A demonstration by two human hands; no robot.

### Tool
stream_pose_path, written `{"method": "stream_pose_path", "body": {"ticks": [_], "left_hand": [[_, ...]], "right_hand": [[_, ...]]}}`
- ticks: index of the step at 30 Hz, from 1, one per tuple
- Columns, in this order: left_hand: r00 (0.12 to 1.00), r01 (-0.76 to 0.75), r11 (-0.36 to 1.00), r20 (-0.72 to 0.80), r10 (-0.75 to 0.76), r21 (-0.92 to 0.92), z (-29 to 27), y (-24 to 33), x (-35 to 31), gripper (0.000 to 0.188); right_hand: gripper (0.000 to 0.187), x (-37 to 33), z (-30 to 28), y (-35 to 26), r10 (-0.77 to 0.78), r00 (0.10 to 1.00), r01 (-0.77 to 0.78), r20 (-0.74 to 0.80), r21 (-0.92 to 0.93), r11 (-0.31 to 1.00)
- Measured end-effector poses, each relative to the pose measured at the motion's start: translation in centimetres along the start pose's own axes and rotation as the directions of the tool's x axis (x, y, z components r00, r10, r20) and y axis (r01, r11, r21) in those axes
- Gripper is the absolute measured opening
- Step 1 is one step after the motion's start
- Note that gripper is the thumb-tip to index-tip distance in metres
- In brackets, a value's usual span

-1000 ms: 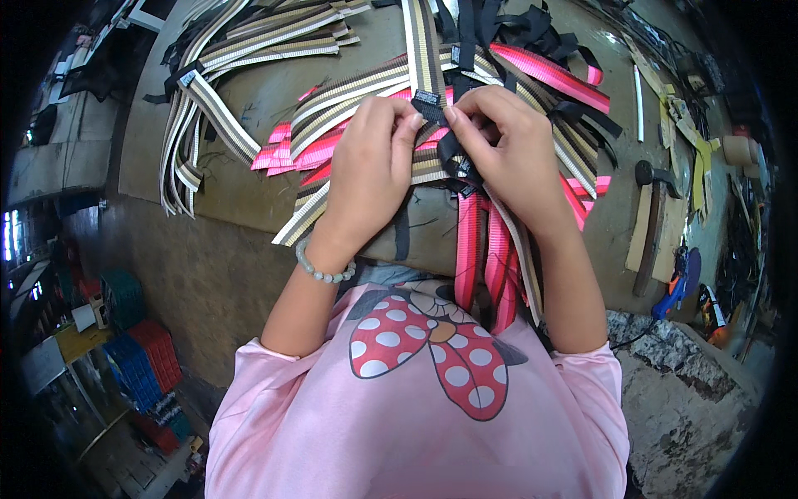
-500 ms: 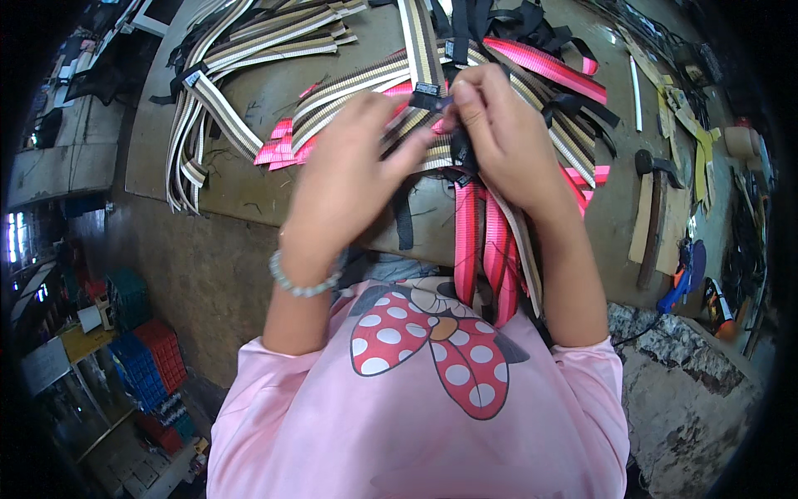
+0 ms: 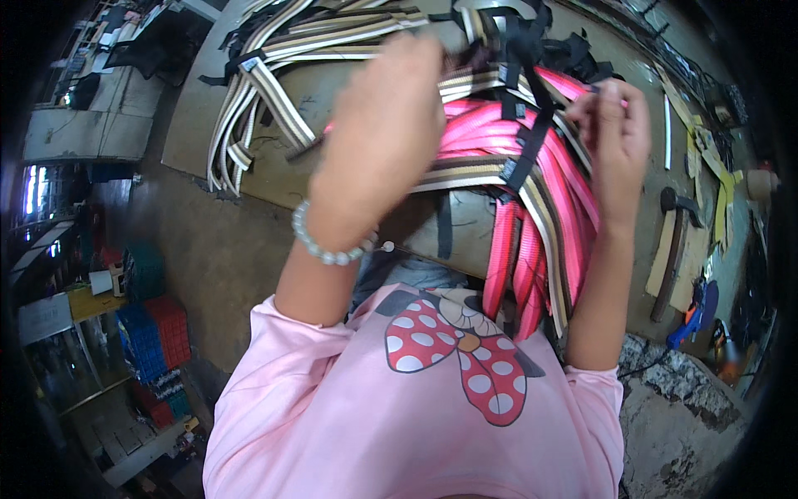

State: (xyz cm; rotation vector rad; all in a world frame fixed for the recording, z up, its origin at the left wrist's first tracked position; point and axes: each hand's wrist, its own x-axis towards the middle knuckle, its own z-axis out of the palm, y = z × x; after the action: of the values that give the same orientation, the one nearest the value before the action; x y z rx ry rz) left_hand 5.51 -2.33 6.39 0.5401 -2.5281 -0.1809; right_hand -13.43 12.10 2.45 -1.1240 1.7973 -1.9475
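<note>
A heap of pink webbing straps (image 3: 573, 187) lies on the table before me, with ends hanging over the front edge towards my shirt. Among them run brown, cream and white striped webbing straps (image 3: 539, 195), and a black strap (image 3: 532, 145) crosses on top. My left hand (image 3: 386, 125), smeared by motion, is raised over the heap's left part; its fingers cannot be made out. To the right of the pink straps is my right hand (image 3: 615, 125), its fingers curled together. A small dark bit shows at its fingertips, too small to name.
More striped straps (image 3: 278, 100) lie bundled at the table's left. At the right are a hammer (image 3: 669, 249), a white stick (image 3: 667, 133), yellow scraps (image 3: 721, 200) and a blue-handled tool (image 3: 688, 328). Blue and red crates (image 3: 154, 341) stand on the floor at left.
My hands have moved apart: the left upwards, the right out to the right. The striped straps between them have shifted, and more pink straps show. The whole view has swung slightly.
</note>
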Motion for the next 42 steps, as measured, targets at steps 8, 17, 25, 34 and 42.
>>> {"method": "stream_pose_path", "body": {"ticks": [8, 17, 25, 34, 42], "left_hand": [[0.826, 0.563, 0.809, -0.090, -0.556, 0.171, -8.9, -20.3, 2.8, 0.037], [0.969, 0.147, 0.984, -0.187, -0.163, -0.097, 1.9, -5.4, -3.4, 0.032], [0.932, 0.181, 0.853, 0.361, 0.010, -0.490, 3.3, 3.5, -2.9, 0.039], [0.975, 0.153, 0.927, -0.101, -0.199, -0.342, 3.0, 3.5, -1.0, 0.035], [0.759, 0.615, 0.471, 0.636, -0.136, -0.633, 5.2, 1.1, -1.3, 0.039]], "right_hand": [[0.019, 1.5, -3.9, 0.4, 0.204, 0.956, -0.150, -0.212, 0.246, 0.958], [0.030, -1.8, -17.0, 0.1, 0.041, 0.877, -0.200, -0.479, -0.287, 0.937], [0.024, -6.5, -21.6, 3.4, -0.240, 0.858, -0.291, -0.454, -0.815, 0.501], [0.026, -3.9, -12.3, -2.9, -0.022, 0.854, -0.210, -0.520, -0.384, 0.899], [0.023, -1.1, 3.0, -1.0, 0.226, 0.966, -0.236, 0.124, 0.081, 0.968]]}}
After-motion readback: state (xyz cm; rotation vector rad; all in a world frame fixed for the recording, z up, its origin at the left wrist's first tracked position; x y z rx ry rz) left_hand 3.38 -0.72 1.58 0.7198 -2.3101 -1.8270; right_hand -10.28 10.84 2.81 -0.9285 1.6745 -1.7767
